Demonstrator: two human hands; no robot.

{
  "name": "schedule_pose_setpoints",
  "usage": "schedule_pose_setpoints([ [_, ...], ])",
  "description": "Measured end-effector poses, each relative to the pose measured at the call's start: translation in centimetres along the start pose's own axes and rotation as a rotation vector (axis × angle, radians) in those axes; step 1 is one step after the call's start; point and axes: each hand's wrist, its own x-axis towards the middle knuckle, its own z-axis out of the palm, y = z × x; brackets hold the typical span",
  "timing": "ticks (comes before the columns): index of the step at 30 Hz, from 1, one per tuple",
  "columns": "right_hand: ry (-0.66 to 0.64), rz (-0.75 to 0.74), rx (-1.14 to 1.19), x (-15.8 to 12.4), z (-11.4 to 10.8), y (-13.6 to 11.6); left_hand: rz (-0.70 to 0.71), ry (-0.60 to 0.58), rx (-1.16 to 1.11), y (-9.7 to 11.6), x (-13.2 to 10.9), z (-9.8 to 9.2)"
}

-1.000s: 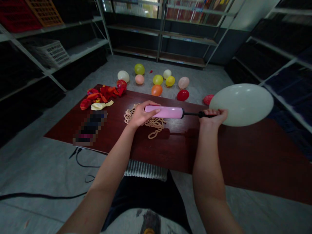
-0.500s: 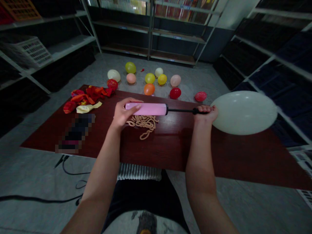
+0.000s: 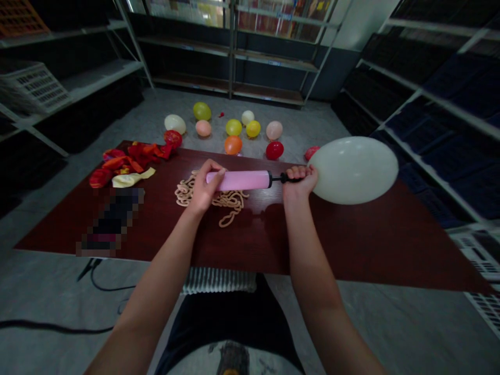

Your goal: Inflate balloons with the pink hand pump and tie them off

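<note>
Pink plastic barrel of a hand pump (image 3: 238, 180) sits in the left hand (image 3: 203, 190), whose fingers curl over it, just above the dark red wooden surface (image 3: 351, 239). From the barrel's right end, a short black nozzle (image 3: 279, 178) leads into the right hand (image 3: 300, 183), which is clenched tightly around the neck of a large, pale cream balloon (image 3: 354, 170). The inflated balloon bulges out to the right of that fist, over the far right part of the surface. A tangle of tan cord (image 3: 185, 190) lies under and near the left hand, while limp red and orange balloons (image 3: 128, 161) and a deflated pale yellow balloon (image 3: 130, 178) lie further left. Beyond the far edge, smaller inflated balloons, including an orange balloon (image 3: 233, 145) and a red balloon (image 3: 274, 150), rest on the grey floor (image 3: 117, 114). If the right hand's grip slackens, the neck could slip off the nozzle and let the air rush out. Overfilling could burst the stretched rubber, and a sideways tug on the pump could work the joint loose.
</note>
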Motion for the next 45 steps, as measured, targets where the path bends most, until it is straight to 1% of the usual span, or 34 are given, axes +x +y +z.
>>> schedule_pose_setpoints([
  [2,-0.023,0.016,-0.024,-0.4,0.0,0.7,-0.04,-0.084,-0.034,0.3,-0.4,0.7],
  [4,-0.03,0.023,-0.048,-0.5,-0.1,1.2,-0.05,-0.151,-0.059,0.5,-0.6,1.1],
  [8,-0.026,0.01,-0.085,-0.3,-0.3,1.2,-0.116,-0.258,-0.064,0.4,-0.5,0.8],
  [10,-0.042,0.007,-0.083,0.0,-0.4,1.0,-0.146,-0.289,-0.015,0.2,-0.4,0.6],
  [12,-0.064,0.007,-0.072,0.2,-0.6,0.9,-0.147,-0.294,0.053,0.0,-0.2,0.5],
  [14,-0.076,0.006,-0.072,0.4,-0.7,0.9,-0.1,-0.282,0.127,-0.1,-0.1,0.4],
  [16,-0.076,-0.001,-0.088,0.6,-0.8,0.8,-0.013,-0.262,0.193,0.0,0.0,0.4],
  [18,-0.073,-0.014,-0.098,1.0,-0.8,0.5,0.049,-0.248,0.221,0.1,0.1,0.2],
  [19,-0.07,-0.019,-0.095,1.2,-0.9,0.3,0.057,-0.247,0.217,0.2,0.2,0.1],
  [21,-0.054,-0.02,-0.074,1.6,-0.9,-0.4,0.045,-0.24,0.195,0.4,0.3,-0.3],
  [25,-0.021,-0.008,-0.022,2.5,-1.1,-2.0,0.022,-0.182,0.174,1.0,0.5,-1.2],
  [29,-0.03,-0.058,-0.025,3.1,-1.4,-3.2,0.014,-0.131,0.166,1.5,0.6,-2.2],
  [35,-0.012,-0.073,-0.008,3.1,-1.5,-3.6,0.018,-0.064,0.156,1.9,0.6,-3.1],
  [38,-0.037,-0.084,-0.034,3.0,-1.4,-3.4,0.026,-0.015,0.138,1.5,0.6,-2.9],
  [41,-0.04,-0.104,-0.064,2.7,-1.3,-3.2,0.045,0.031,0.152,1.1,0.5,-2.1],
  [45,-0.023,-0.067,-0.042,1.8,-0.8,-2.1,0.069,0.016,0.166,1.0,-0.1,-0.4],
])
